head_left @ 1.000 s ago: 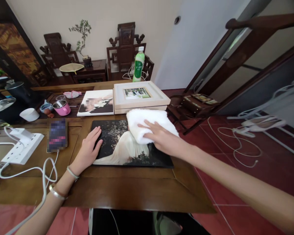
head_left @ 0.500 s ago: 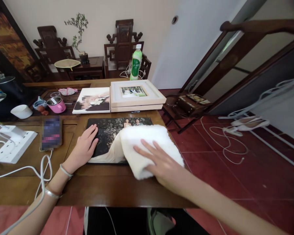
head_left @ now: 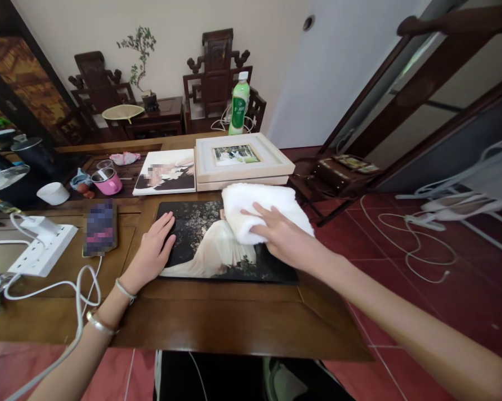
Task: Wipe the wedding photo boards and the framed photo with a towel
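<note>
A dark photo panel (head_left: 209, 262) showing a figure in a long pale dress lies flat on the wooden table. My left hand (head_left: 155, 245) rests on its left edge, fingers stretched out and holding nothing. On the panel's upper right part is a folded, fluffy white towel (head_left: 259, 203), which hides that corner and reaches past the panel's far edge. My right hand (head_left: 286, 236) holds the towel against the surface, with its fingers over the top and its near edge in the grip.
Behind the panel lie stacked pale picture frames (head_left: 242, 181) and a white-edged photo (head_left: 167, 172). A green bottle (head_left: 239, 106) stands behind them. To the left are a phone (head_left: 100, 228), a power strip (head_left: 45, 250), looping white cables (head_left: 81, 301) and a pink cup (head_left: 108, 182).
My right hand has pushed the towel away from me, toward the panel's far right corner, uncovering its lower right part. My left hand stays on the left edge. The view has shifted slightly.
</note>
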Tool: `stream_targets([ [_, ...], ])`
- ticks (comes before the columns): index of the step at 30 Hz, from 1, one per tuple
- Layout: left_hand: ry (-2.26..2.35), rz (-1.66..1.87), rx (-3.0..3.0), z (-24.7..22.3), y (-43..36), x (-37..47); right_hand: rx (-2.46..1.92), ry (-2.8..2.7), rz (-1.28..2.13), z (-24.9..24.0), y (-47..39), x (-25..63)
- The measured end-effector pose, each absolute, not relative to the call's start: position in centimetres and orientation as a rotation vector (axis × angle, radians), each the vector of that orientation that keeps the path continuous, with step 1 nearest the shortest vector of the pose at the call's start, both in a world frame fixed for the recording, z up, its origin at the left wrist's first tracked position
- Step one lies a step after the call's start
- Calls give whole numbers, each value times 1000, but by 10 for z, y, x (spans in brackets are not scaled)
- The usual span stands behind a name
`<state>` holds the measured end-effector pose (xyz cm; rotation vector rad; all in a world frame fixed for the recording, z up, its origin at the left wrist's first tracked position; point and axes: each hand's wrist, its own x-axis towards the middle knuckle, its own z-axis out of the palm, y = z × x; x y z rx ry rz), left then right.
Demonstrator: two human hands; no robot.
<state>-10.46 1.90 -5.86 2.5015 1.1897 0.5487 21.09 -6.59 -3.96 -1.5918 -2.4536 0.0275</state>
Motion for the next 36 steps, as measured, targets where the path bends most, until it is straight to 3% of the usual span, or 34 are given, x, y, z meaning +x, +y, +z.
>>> stream_targets([
  [9, 1191, 562, 2487, -59, 19, -103, -1303, -2411, -37, -55, -173, 155],
  [15, 1158, 528, 2536, -57, 19, -104, -1420, -2633, 248, -35, -118, 181],
  [22, 1181, 530, 2511, -57, 17, -105, -1534, -2564, 166, -28, -40, 190],
  [27, 1203, 560, 2488, -60, 18, -104, -1620, -2534, 180, -28, -63, 169],
  [36, 1199, 554, 2493, -60, 20, -103, -1243, -2538, -20, -42, -144, 112],
])
